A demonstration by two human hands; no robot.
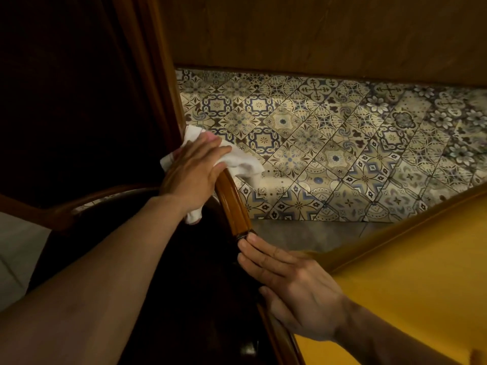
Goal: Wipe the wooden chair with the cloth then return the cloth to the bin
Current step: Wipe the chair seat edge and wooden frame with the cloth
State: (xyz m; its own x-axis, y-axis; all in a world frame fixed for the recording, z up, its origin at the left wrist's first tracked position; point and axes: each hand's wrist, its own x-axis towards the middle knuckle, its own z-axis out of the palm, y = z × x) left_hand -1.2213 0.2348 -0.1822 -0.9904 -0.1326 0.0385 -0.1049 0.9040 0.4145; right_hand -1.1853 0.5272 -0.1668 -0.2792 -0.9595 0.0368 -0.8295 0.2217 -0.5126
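A glossy wooden chair frame curves from the picture's middle down toward the lower centre, beside a dark seat or back panel. My left hand presses a white cloth around the upper part of that rail, cloth ends sticking out above and below the hand. My right hand lies lower on the same rail, fingers together and flat against the wood, holding nothing else. The bin is not in view.
A patterned tile floor spreads to the right, bounded by a wood-panelled wall behind. A yellow surface fills the lower right. Another wooden upright and dark panel stand at the left.
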